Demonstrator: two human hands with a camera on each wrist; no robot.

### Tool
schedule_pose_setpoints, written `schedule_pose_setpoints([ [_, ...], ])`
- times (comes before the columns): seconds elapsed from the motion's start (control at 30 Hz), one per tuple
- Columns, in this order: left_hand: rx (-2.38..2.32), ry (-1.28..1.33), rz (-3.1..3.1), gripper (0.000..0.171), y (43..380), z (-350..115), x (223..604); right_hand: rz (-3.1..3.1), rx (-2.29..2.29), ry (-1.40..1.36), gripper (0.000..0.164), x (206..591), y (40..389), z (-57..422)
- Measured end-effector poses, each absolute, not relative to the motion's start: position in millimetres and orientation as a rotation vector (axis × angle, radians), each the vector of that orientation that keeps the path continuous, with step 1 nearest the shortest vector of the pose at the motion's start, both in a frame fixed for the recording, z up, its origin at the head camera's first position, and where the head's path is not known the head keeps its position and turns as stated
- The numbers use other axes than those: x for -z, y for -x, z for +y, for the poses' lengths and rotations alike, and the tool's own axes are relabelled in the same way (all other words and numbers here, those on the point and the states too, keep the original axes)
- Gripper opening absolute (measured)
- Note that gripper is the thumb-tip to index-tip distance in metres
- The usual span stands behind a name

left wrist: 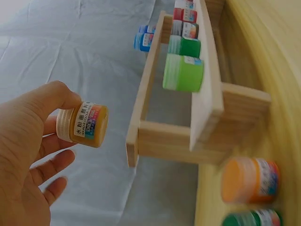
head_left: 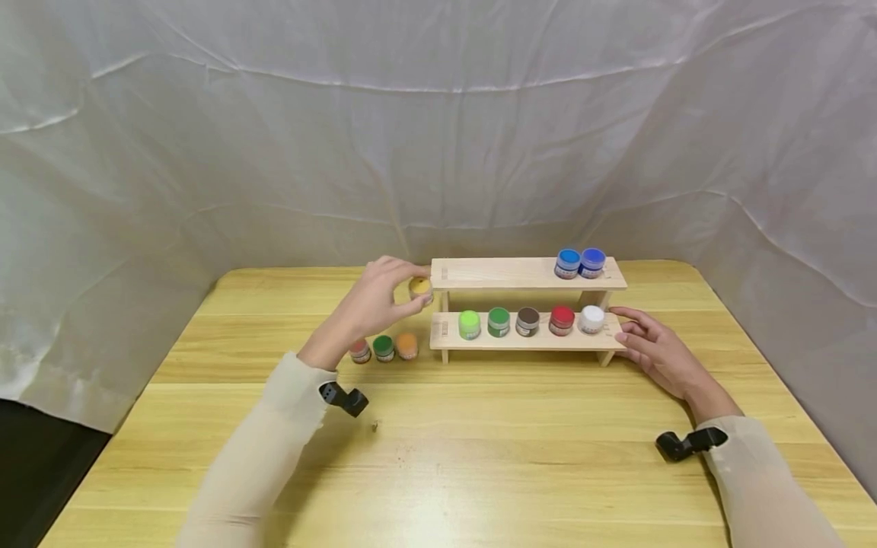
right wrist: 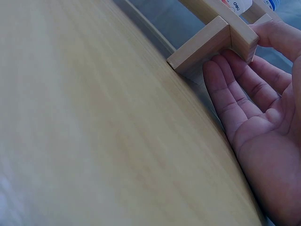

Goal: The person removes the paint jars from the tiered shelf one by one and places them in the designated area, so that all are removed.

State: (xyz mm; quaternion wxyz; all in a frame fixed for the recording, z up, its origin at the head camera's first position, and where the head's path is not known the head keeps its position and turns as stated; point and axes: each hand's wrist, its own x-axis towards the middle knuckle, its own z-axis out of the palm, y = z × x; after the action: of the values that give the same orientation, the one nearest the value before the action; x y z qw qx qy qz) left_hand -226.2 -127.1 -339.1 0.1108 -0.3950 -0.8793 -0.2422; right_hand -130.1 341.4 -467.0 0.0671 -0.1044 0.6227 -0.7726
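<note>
Between thumb and fingers my left hand (head_left: 380, 297) pinches a yellow paint jar (head_left: 421, 288), off the table beside the left end of the upper shelf. The jar's printed label shows in the left wrist view. A two-tier wooden rack (head_left: 500, 272) stands on the table. My right hand (head_left: 658, 354) grips its lower right end, thumb on top and fingers beneath, as the right wrist view shows. Two blue jars (head_left: 567, 263) sit at the upper shelf's right. Along the lower shelf stand light green (head_left: 469, 325), green (head_left: 499, 322), brown (head_left: 527, 322), red (head_left: 562, 320) and white (head_left: 591, 320) jars.
Left of the rack, a reddish jar (head_left: 359, 352), a dark green jar (head_left: 384, 348) and an orange jar (head_left: 407, 346) stand on the wooden table (head_left: 521, 457). A tiny speck (head_left: 374, 426) lies nearer me. Grey cloth (head_left: 438, 152) hangs behind and at both sides.
</note>
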Motion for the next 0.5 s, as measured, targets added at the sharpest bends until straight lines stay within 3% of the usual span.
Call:
schedule_pose_setpoints([
  [0.5, 0.742, 0.988, -2.622, 0.035, 215, -187, 370, 1.86, 2.352, 0.319, 0.052, 467, 129, 340],
])
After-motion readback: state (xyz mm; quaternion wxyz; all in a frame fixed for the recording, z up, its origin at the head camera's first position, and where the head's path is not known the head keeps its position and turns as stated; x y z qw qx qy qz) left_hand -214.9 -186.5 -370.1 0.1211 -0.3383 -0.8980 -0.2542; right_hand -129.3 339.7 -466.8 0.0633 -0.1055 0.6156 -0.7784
